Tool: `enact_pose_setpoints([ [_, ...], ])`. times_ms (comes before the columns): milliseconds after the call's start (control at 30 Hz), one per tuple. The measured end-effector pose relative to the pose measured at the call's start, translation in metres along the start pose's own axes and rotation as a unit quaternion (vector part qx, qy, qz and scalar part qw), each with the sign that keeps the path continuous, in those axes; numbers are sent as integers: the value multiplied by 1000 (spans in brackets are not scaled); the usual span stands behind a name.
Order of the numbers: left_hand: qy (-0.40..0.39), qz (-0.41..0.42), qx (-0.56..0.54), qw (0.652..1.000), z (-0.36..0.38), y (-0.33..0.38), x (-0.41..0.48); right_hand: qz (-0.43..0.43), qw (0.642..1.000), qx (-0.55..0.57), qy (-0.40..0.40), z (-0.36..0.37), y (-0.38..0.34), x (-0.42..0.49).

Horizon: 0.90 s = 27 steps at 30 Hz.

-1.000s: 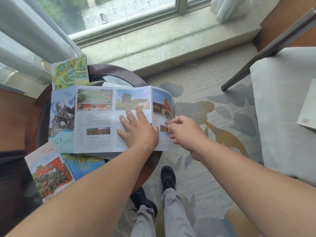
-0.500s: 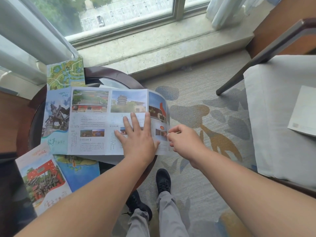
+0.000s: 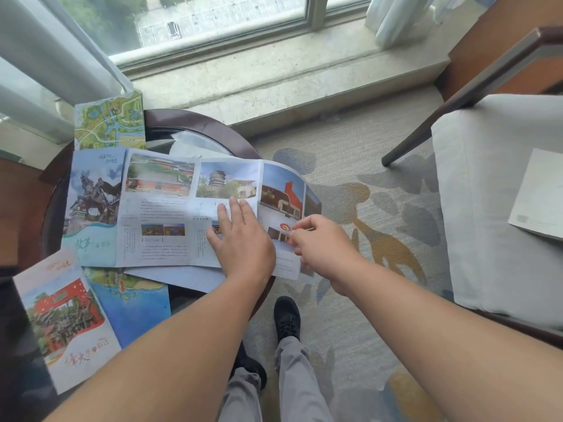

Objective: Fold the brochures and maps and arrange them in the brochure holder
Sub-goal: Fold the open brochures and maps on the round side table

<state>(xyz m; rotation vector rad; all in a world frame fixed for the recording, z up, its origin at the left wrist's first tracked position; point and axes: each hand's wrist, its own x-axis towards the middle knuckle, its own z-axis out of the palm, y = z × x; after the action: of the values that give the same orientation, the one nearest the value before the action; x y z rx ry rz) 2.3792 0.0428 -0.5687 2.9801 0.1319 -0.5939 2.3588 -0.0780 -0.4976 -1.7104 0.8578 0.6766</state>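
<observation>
Your unfolded brochure [image 3: 158, 214] lies across the round tabletop [image 3: 210, 127], long axis running left to right, its right end panel curling up past the rim. Your left hand [image 3: 243, 242] presses flat on it, fingers straight; your right hand [image 3: 323, 242] pinches that lifted panel.
</observation>
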Motion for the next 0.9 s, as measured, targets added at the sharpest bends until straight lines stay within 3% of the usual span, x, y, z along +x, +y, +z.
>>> enact_pose_setpoints([
  [367, 2, 42, -1, 999, -36, -21, -13, -5, 1000, -11, 11, -12, -15, -26],
  [633, -29, -28, 8, 999, -11, -9, 13, -4, 1000, -17, 19, -13, -3, -19],
  [900, -12, -1, 12, 1000, 5, -11, 4, 11, 1000, -9, 7, -1, 17, -11],
])
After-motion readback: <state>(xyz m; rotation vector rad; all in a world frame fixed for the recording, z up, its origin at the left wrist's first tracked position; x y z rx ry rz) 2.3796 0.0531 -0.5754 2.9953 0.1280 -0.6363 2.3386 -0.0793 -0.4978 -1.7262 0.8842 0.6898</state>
